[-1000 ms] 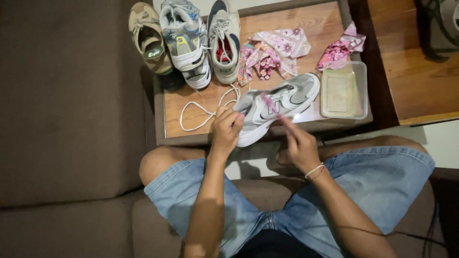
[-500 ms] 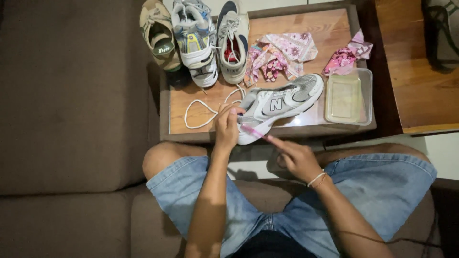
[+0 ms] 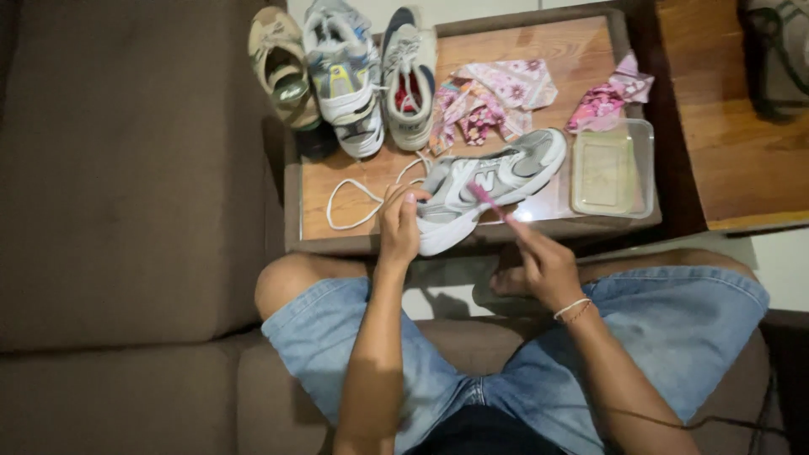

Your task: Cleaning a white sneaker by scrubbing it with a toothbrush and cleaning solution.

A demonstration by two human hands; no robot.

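Sneaker [image 3: 489, 190], grey and white, lies on its side at the table's [image 3: 581, 46] front edge. Left hand [image 3: 399, 223] clasps its heel; right hand [image 3: 543, 265] pinches a pink brush [image 3: 484, 198] against the side panel. Best to brace firmly, using short strokes. Loose lace [image 3: 354, 202] lies alongside.

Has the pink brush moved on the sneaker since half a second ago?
Yes. The pink brush in the right hand has moved up the grey sneaker, from its heel near the table edge to mid-side.
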